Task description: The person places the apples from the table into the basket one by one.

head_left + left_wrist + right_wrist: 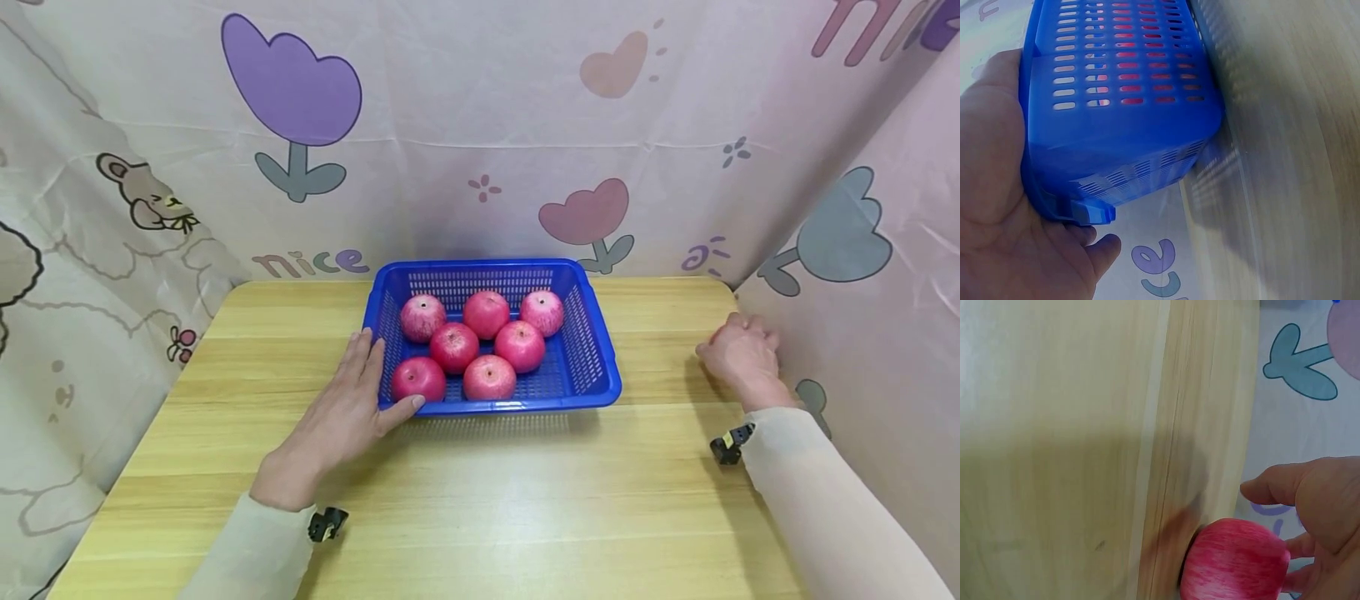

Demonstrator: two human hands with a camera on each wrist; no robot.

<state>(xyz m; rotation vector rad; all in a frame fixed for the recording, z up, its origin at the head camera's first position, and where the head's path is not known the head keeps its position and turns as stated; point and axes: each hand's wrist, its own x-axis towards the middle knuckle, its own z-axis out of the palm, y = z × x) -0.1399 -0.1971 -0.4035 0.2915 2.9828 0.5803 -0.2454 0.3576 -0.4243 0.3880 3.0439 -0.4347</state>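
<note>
Several red apples (454, 347) sit in a blue plastic basket (592, 350) with slotted walls. My left hand (337, 417) lies along the basket's left side, fingers extended at the rim and thumb across the front left corner. In the left wrist view, the palm (991, 181) is against the basket's rim (1025, 144). Far to the right, my right hand (742, 354) is over another red apple (1235, 562) near the table's edge. In the right wrist view the thumb (1272, 484) stands apart from this apple, while fingertips (1300, 545) are at its side.
The wooden table (480, 517) carries the basket near its back edge. A patterned curtain (465, 100) hangs behind the table and along both sides, close beside my right hand. Small black cameras (327, 525) are strapped at both wrists.
</note>
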